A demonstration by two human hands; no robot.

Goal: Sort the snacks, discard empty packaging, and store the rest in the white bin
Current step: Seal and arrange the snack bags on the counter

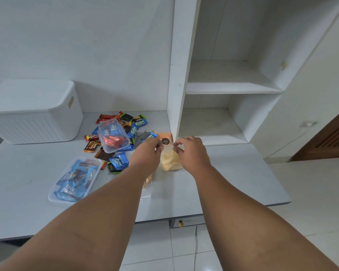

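- Left forearm: bare over its whole visible length, from the frame edge to the wrist. Surface smooth and even.
- Right forearm: likewise bare to the wrist. Faint surface mottling shows on the nearer part.
- Both forearms appear very broad at the bottom of the view and taper sharply toward the wrists (wide-angle lens).
- Left hand: bare. Only the broad back shows, with rounded knuckles.
- Right hand: bare. Knuckle row distinct, fingers short and stout. Nails too small to make out.

One white bin, two clear tubs of sweets, one bag of yellow chips
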